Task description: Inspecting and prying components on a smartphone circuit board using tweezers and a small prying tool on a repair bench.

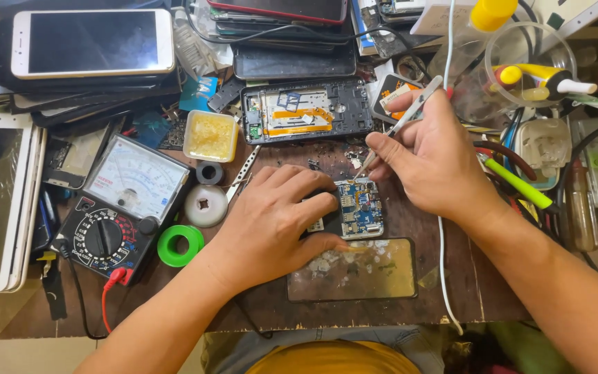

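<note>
Fingers (380,147) of the right hand (430,163) were pinched shut on tweezers (399,125), tips angled down to the top edge of the board (359,208); the tweezer shaft ran up and right past the thumb. Left hand (271,221) lay palm-down on the board's left side, fingers curled loosely, index and thumb pressing its left edge, not wrapped around it. Board was blue, small, flat on the brown bench (451,291), centre of view, between both hands. Just below it, touching or nearly so, lay a glass panel (375,273) with white flecks on it. Behind the board sat an opened phone frame (306,111) with yellow flex inside. Left of that, a tub of yellow flux (209,135). Analog multimeter (122,201) stood well left of the left hand, red lead trailing off the bench edge. Green tape roll (178,245) and a white reel (205,206) sat between the meter and the left wrist. Stacked phones (91,45) filled the back left. White cable (443,263) ran down the bench under the right forearm. Green-handled tool (517,183) lay right of the right hand.
</note>
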